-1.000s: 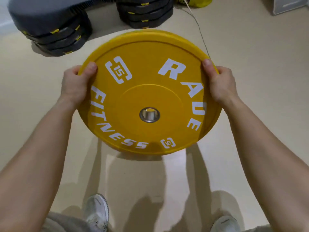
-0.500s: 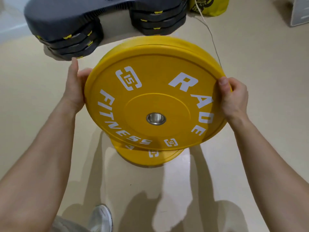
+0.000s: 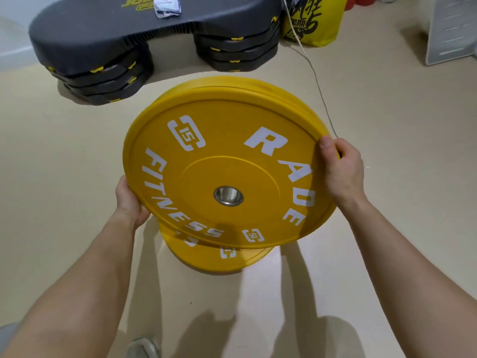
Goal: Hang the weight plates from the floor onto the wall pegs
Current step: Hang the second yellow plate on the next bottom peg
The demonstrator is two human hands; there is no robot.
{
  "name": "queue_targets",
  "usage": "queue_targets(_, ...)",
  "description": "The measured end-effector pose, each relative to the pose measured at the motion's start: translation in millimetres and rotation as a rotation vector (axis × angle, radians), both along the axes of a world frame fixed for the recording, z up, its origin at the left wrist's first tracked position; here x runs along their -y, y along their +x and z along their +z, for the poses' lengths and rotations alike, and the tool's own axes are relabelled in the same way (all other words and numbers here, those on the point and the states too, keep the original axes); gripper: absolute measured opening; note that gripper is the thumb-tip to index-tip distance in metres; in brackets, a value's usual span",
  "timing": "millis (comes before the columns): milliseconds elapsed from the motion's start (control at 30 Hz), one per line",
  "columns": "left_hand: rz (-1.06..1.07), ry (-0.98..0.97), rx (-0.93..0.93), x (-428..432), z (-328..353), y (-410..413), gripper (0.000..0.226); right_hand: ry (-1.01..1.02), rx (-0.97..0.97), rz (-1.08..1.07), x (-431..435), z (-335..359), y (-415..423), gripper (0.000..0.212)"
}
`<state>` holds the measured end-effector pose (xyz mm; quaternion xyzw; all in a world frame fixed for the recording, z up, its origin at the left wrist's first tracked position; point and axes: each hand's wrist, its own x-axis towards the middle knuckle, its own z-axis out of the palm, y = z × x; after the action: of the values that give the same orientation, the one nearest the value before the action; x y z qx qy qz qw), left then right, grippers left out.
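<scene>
**A:** Where is the upper plate [image 3: 227, 164] sitting right now?

**B:** It is hanging tilted, far rim raised, over the lower plate [image 3: 222, 262]. That one is lying flat on the floor [image 3: 387, 177], with only its near edge showing under the upper plate's near rim.

**A:** What room is opening up around the upper plate?

**B:** Bare floor is spreading out to its left, to its right and on its near side. Beyond its far rim a grey step platform [image 3: 129, 29] is standing near it on stacked risers. A yellow bag [image 3: 315, 19] is sitting further off past the far right rim. A thin cord [image 3: 317, 81] is running down close along the right rim.

**A:** How are the arms lying?

**B:** Both forearms are reaching forward, one to each side of the upper plate.

**A:** And the grips?

**B:** The right grip [image 3: 340, 171] is clamping the right rim, thumb lying on the printed face and fingers wrapping behind. The left grip [image 3: 129, 200] is cupping the lower left rim. Its fingers are hiding underneath, so I cannot tell whether they are curling or lying flat.
</scene>
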<state>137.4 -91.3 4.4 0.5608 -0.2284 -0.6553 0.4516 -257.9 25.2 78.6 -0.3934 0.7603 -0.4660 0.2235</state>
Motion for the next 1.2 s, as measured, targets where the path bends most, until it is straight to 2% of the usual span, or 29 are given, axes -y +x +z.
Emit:
queue_targets(67,-0.004,0.011,-0.014,7.2,-6.2,-0.1,0.049,0.032,-0.049,0.009,-6.0,-3.4,-5.3,0.069)
queue_targets(100,-0.009,0.006,0.006,9.6,-6.5,-3.7,0.037,0.049,-0.047,0.013,-11.6,-4.2,-8.0,0.077)
queue_targets(133,-0.016,0.0,0.037,12.4,-5.8,-7.3,0.027,0.058,0.007,0.007,-16.6,-7.1,-10.7,0.086)
queue_targets(167,-0.019,-0.012,0.07,16.2,-5.0,-12.4,0.031,0.063,0.063,-0.015,-20.3,-8.7,-12.1,0.091)
queue_targets(200,-0.036,-0.016,0.086,18.8,-4.4,-16.8,0.038,0.075,0.094,-0.05,-24.1,-9.9,-12.1,0.088)
queue_targets(300,-0.078,-0.021,0.103,21.3,-2.2,-25.1,0.046,0.089,0.096,-0.202,-27.6,-9.7,-6.8,0.059)
queue_targets(400,-0.05,-0.038,0.129,16.8,-6.0,-25.1,0.048,0.107,0.003,-0.211,-33.7,-10.5,-5.5,0.039)
queue_targets(567,-0.011,-0.06,0.147,6.7,0.5,-21.6,0.042,0.153,-0.169,-0.197,-42.5,-9.5,-4.1,0.035)
queue_targets(733,0.06,-0.092,0.108,-20.5,1.6,-9.4,0.04,0.075,-0.169,-0.256,-57.7,-6.2,11.3,0.035)
queue_targets(833,0.051,-0.073,0.077,-52.2,6.7,4.1,0.042,0.07,-0.205,-0.203,-70.4,16.0,20.1,0.036)
queue_targets(933,-0.008,-0.04,0.068,-76.8,40.6,17.5,0.042,0.094,-0.099,-0.203,-81.2,57.1,30.6,0.04)
queue_targets(1033,0.008,-0.069,0.153,-72.6,106.5,33.2,0.039,0.089,-0.037,-0.202,-83.7,102.0,39.9,0.038)
queue_targets(1200,-0.017,-0.112,0.257,-50.5,270.5,60.4,0.033,0.099,0.074,-0.242,-66.4,232.7,69.4,0.038)
